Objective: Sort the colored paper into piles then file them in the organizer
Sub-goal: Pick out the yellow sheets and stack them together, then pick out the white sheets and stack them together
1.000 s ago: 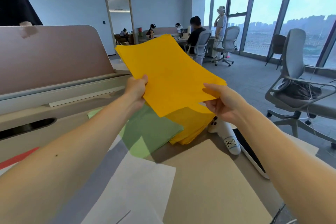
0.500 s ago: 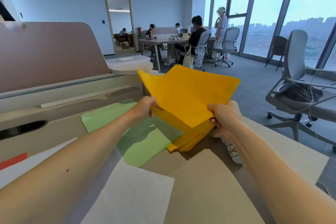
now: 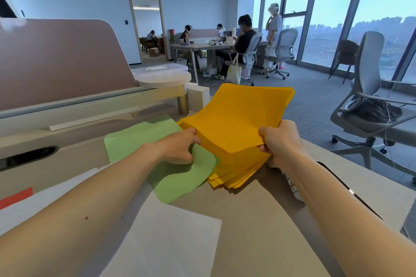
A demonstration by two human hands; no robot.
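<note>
At the far left of the pale desk point(image 3: 258, 220) we see a strip of red paper point(image 3: 15, 197), with white paper point(image 3: 171, 240) spread across the near edge. Beyond it lies the green paper point(image 3: 144, 139), flat on the desktop, its near corner rounded and slightly lifted.

The left hand point(image 3: 180, 148) reaches forward over the green sheet, forearm extended and knuckles up. Its fingers curl in and grip the left edge of the yellow paper point(image 3: 238, 119).

The yellow paper is a thick stack of deep golden sheets at the middle of the desk, just right of the green paper and touching it (we cannot tell which overlaps the other). Its lower sheets rest on the desk in a loosely fanned, uneven pile. Its upper sheets are raised off the pile and tilt up and away from us, far edges ragged.

The right hand point(image 3: 279, 141) holds the near right corner of those raised sheets, thumb on top and fingers folded beneath, pinching them firmly, with the wrist bent inward.

Under the right forearm a white object point(image 3: 292, 186) with handwritten marks peeks out. A pink divider point(image 3: 58, 58) stands behind the desk at left, and a grey office chair point(image 3: 369, 96) sits to the right by the windows.
</note>
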